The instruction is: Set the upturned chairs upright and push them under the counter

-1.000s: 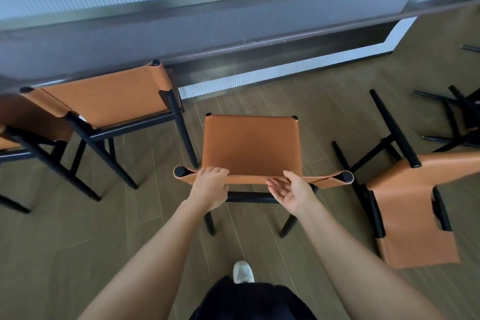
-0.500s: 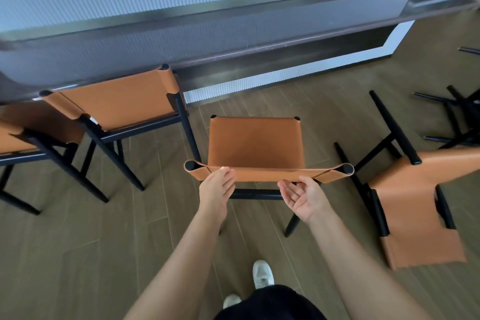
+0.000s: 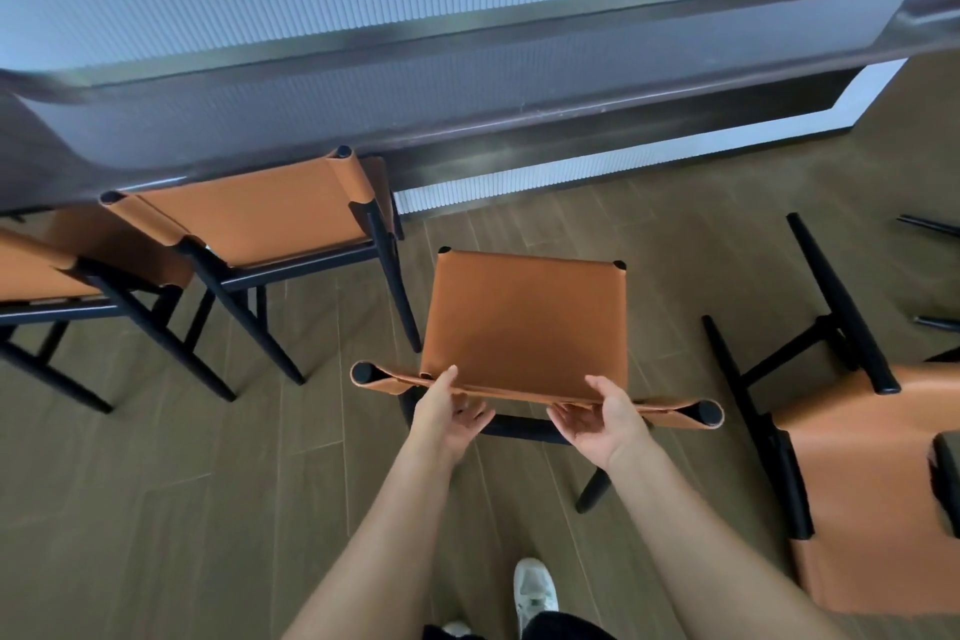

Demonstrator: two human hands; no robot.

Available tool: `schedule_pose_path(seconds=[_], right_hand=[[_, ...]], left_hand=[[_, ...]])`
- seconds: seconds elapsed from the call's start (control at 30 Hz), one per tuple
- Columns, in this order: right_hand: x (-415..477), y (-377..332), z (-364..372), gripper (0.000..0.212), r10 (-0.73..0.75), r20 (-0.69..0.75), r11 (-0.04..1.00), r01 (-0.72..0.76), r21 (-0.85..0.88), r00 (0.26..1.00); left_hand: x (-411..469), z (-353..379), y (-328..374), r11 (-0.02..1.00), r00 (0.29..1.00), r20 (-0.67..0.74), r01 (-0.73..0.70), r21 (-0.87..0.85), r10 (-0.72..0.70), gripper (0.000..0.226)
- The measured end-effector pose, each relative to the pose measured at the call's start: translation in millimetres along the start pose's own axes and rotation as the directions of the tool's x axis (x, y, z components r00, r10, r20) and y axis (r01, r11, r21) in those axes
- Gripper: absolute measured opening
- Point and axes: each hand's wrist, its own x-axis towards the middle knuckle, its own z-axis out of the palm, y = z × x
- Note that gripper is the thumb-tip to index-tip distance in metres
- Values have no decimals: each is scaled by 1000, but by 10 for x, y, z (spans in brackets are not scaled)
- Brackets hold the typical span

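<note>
An upright chair [image 3: 524, 322] with a tan leather seat and black frame stands in the middle of the floor, its seat facing the counter [image 3: 467, 120] and short of its edge. My left hand [image 3: 449, 411] holds the left part of its tan backrest strap, thumb over the top edge and fingers behind. My right hand [image 3: 602, 424] holds the right part the same way. An upturned chair [image 3: 872, 483] lies on the floor at the right, its black legs pointing up and left.
Two upright tan chairs [image 3: 249, 218] [image 3: 31, 265] stand at the left, partly under the counter edge. Black legs of another chair [image 3: 930, 224] show at the far right. My white shoe [image 3: 535, 592] is on the wooden floor behind the middle chair.
Both hands loosened off the backrest half a second ago and now hold its top edge again. The view has come closer to the counter.
</note>
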Motion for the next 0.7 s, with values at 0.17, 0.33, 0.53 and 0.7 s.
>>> schedule_pose_path(seconds=[0.17, 0.33, 0.53, 0.7], right_hand=[[155, -59, 63, 35, 12, -63, 998, -16, -62, 998], [198, -107, 61, 45, -2, -126, 980, -23, -199, 992], [250, -139, 81, 33, -23, -191, 947, -40, -318, 981], [284, -272, 192, 20, -59, -204, 948, -9, -319, 977]], left_hand=[[182, 49, 26, 996, 999, -43, 20, 86, -16, 44], [294, 147, 130, 998, 995, -98, 32, 59, -26, 43], [399, 211, 127, 994, 980, -200, 9, 112, 14, 40], [419, 344, 236, 991, 983, -182, 15, 131, 9, 37]])
